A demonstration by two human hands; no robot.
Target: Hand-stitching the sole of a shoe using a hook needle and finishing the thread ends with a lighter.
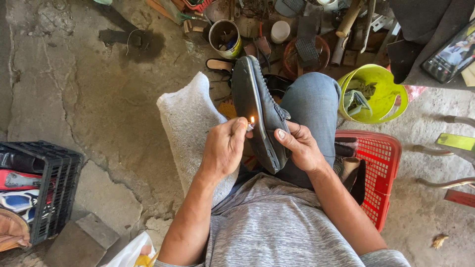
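Observation:
A dark blue-grey loafer (257,104) rests on edge over my right knee, sole facing left and toe pointing away. My right hand (301,146) grips its heel end, thumb on the upper. My left hand (225,146) is shut on a small lighter (250,126). Its lit flame sits right at the edge of the sole near the heel. A grey foam sheet (190,118) covers my left leg under that hand.
A black crate (57,173) of shoes stands at the left. At my right sits a red basket (383,165), with a yellow-green bucket (381,96) beyond it. Cans, tools and soles crowd the top. A phone (452,54) lies top right. The floor is cracked concrete.

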